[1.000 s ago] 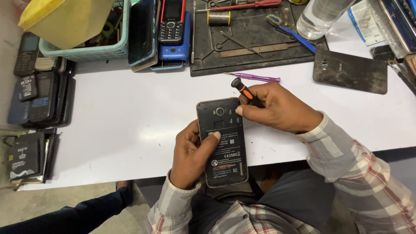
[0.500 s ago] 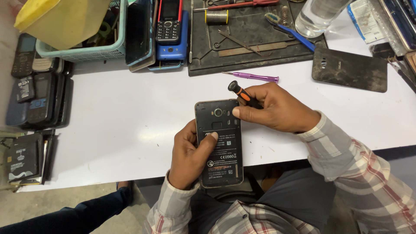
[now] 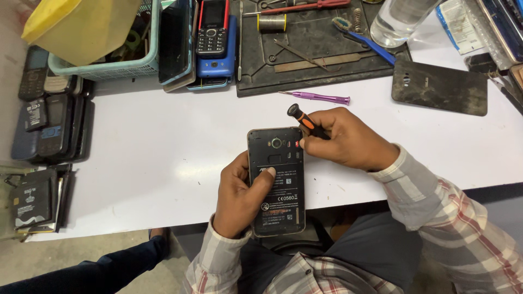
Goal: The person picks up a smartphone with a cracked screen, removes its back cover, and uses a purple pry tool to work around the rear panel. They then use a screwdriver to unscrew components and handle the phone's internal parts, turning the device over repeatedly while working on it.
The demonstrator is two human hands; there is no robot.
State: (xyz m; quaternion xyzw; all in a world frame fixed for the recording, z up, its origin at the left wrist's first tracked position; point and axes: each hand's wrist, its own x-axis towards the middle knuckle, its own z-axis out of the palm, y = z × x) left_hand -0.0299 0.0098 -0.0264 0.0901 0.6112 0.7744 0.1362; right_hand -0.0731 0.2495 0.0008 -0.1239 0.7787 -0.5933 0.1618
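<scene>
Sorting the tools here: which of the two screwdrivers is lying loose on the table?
The slim purple screwdriver beside the black mat; the black-and-orange screwdriver is gripped in the right hand.

My two bare hands, left hand (image 3: 238,198) and right hand (image 3: 348,139), no rings or watch, long plaid shirt sleeves (image 3: 436,201) in pale grey with red and white checks, cuffs buttoned at wrists, dark grey trousers (image 3: 365,256).

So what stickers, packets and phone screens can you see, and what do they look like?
Sticker label: on the opened phone's back, in the left hand; black with white marks and a red patch.
Keypad phone: top middle, red-edged; small dark screen.
Black battery: far left; white-printed label.
Blue and white packet: top right, flat.
</scene>
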